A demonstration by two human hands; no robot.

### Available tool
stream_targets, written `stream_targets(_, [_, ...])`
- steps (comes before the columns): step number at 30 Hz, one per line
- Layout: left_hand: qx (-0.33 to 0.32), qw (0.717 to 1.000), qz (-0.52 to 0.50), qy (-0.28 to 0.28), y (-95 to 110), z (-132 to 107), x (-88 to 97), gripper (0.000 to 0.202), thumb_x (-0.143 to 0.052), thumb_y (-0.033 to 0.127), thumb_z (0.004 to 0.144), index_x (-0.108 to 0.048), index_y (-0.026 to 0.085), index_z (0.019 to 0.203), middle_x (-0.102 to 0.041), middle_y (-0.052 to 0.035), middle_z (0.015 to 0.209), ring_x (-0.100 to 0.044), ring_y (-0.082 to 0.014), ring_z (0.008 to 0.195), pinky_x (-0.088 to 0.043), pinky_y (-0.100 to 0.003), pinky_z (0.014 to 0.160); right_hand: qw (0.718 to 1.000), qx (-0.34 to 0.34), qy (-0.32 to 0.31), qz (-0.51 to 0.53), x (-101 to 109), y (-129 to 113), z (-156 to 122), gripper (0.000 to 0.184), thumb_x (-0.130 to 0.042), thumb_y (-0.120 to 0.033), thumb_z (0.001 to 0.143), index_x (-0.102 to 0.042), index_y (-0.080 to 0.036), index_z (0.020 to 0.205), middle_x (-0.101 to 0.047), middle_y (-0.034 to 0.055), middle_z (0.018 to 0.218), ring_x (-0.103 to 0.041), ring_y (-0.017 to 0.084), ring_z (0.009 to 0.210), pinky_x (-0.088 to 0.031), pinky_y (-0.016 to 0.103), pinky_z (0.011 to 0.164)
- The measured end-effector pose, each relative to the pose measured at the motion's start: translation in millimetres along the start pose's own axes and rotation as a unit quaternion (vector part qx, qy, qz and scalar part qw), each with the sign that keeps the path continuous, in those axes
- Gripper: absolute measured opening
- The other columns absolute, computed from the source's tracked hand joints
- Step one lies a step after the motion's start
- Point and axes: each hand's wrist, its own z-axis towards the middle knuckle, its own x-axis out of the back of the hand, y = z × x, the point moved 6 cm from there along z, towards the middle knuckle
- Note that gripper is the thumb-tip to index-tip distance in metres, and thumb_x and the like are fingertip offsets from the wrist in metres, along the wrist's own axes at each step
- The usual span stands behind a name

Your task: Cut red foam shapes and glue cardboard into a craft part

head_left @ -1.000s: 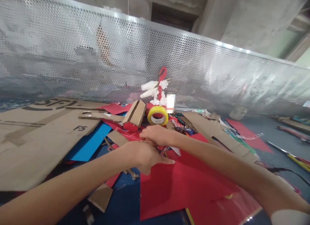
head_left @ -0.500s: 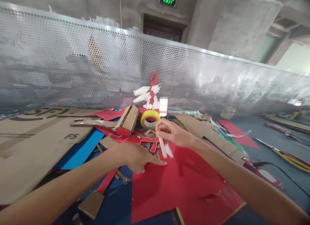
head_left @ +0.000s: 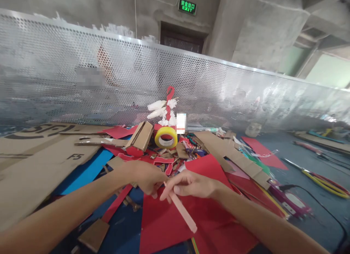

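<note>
My right hand [head_left: 190,184] pinches a slim, flat, pale pink stick-like tool [head_left: 183,214]. Its broad end slants down towards me over the red paper [head_left: 166,221]; its narrow end points at my left hand [head_left: 146,177]. The fingers of the left hand are curled in beside that narrow end. What they grip, if anything, is hidden. Under both hands the red paper lies on the blue table.
Beyond my hands are yellow tape [head_left: 166,138], a cardboard box piece [head_left: 140,137] and scraps. Cardboard [head_left: 41,162] and blue sheet [head_left: 84,172] lie left. On the right are a purple device [head_left: 291,201] with a black cable and yellow-handled pliers [head_left: 322,181].
My right hand has come down and towards me, and the pink tool has swung to slant down rightward. My left index finger, stretched over the red paper before, has drawn back beside the right fingers.
</note>
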Motion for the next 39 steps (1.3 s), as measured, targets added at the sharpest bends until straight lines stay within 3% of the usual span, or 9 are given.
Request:
stream_targets(4, [-0.020, 0.999, -0.025, -0.022, 1, -1, -2.0, 0.045, -0.070, 0.020, 0.074, -0.067, 0.028, 0.118, -0.075, -0.0008, 0.091, -0.066, -0.0186, 0.072, -0.040, -0.023, 0.053, 0.993, -0.046, -0.081, 0.066, -9, 4, 1, 0.042, -0.072, -0.037, 0.083, -0.074, -0.009, 0.114, -0.064, 0.0087, 0.096, -0.058, 0.018, 0.091, -0.047, 0.028, 0.084])
stream_targets(7, [-0.018, 0.999, -0.038, -0.030, 1, -1, -0.7, 0.052, -0.072, 0.021, 0.074, -0.065, 0.030, 0.125, -0.075, -0.0006, 0.092, -0.066, -0.0186, 0.072, -0.041, -0.023, 0.054, 0.992, -0.060, -0.084, 0.077, -11, 7, -2, 0.045, -0.083, -0.029, 0.074, -0.072, -0.010, 0.113, -0.056, 0.0036, 0.089, -0.055, 0.014, 0.082, -0.048, 0.023, 0.073])
stream_targets(10, [-0.023, 0.998, -0.049, -0.043, 3, -1, 0.8, 0.052, -0.072, 0.022, 0.076, -0.065, 0.029, 0.126, -0.074, -0.0003, 0.090, -0.065, -0.0182, 0.071, -0.041, -0.022, 0.054, 0.994, -0.045, -0.082, 0.051, -13, 5, -4, 0.051, -0.086, -0.035, 0.076, -0.071, -0.010, 0.117, -0.054, 0.0022, 0.086, -0.053, 0.011, 0.077, -0.048, 0.021, 0.068])
stream_targets(14, [-0.025, 0.997, -0.051, -0.048, 6, -1, 3.0, 0.044, -0.066, 0.017, 0.077, -0.069, 0.025, 0.120, -0.073, -0.0007, 0.089, -0.063, -0.0173, 0.071, -0.040, -0.022, 0.053, 0.999, 0.028, -0.008, -0.021, -10, -7, -3, 0.049, -0.062, -0.051, 0.096, -0.072, -0.009, 0.119, -0.060, 0.0046, 0.082, -0.055, 0.011, 0.071, -0.047, 0.024, 0.066])
stream_targets(19, [-0.013, 0.997, -0.059, -0.055, 6, -1, 3.8, 0.035, -0.066, 0.011, 0.071, -0.071, 0.023, 0.104, -0.071, 0.0012, 0.087, -0.063, -0.0161, 0.070, -0.040, -0.022, 0.054, 0.985, -0.021, 0.120, -0.120, -8, -3, -4, 0.040, -0.060, -0.049, 0.098, -0.077, -0.014, 0.109, -0.068, 0.0065, 0.090, -0.059, 0.013, 0.077, -0.050, 0.025, 0.072])
stream_targets(24, [-0.012, 0.995, -0.072, -0.061, 5, 1, 2.7, 0.038, -0.065, 0.006, 0.069, -0.070, 0.022, 0.103, -0.071, 0.0023, 0.087, -0.061, -0.0149, 0.069, -0.041, -0.022, 0.055, 0.977, -0.061, 0.145, -0.145, -13, 4, -5, 0.030, -0.059, -0.041, 0.098, -0.075, -0.016, 0.103, -0.071, 0.0073, 0.098, -0.064, 0.012, 0.075, -0.053, 0.024, 0.068])
stream_targets(30, [-0.046, 0.991, -0.105, -0.066, 0, 8, -5.2, 0.030, -0.070, 0.018, 0.078, -0.070, 0.020, 0.109, -0.072, 0.0003, 0.093, -0.062, -0.0161, 0.074, -0.044, -0.022, 0.059, 0.959, -0.044, 0.192, -0.205, -18, 5, -6, 0.021, -0.062, -0.037, 0.096, -0.067, -0.018, 0.090, -0.068, 0.0048, 0.102, -0.064, 0.010, 0.066, -0.053, 0.024, 0.063])
stream_targets(35, [-0.044, 0.995, -0.060, -0.071, 4, 6, -1.8, 0.051, -0.063, 0.013, 0.079, -0.063, 0.021, 0.130, -0.074, -0.0023, 0.099, -0.063, -0.0170, 0.077, -0.042, -0.022, 0.057, 0.923, 0.083, 0.149, -0.346, -34, -5, 0, 0.011, -0.065, -0.027, 0.096, -0.073, -0.019, 0.095, -0.074, 0.0046, 0.096, -0.069, 0.016, 0.092, -0.051, 0.026, 0.080])
stream_targets(39, [-0.046, 0.994, -0.061, -0.074, 7, 4, 1.0, 0.061, -0.059, 0.013, 0.080, -0.057, 0.025, 0.139, -0.074, -0.0021, 0.100, -0.065, -0.0170, 0.075, -0.042, -0.022, 0.055, 0.916, 0.083, 0.087, -0.382, -39, -6, 1, 0.018, -0.061, -0.027, 0.099, -0.071, -0.020, 0.112, -0.076, 0.0043, 0.108, -0.069, 0.016, 0.100, -0.048, 0.026, 0.088])
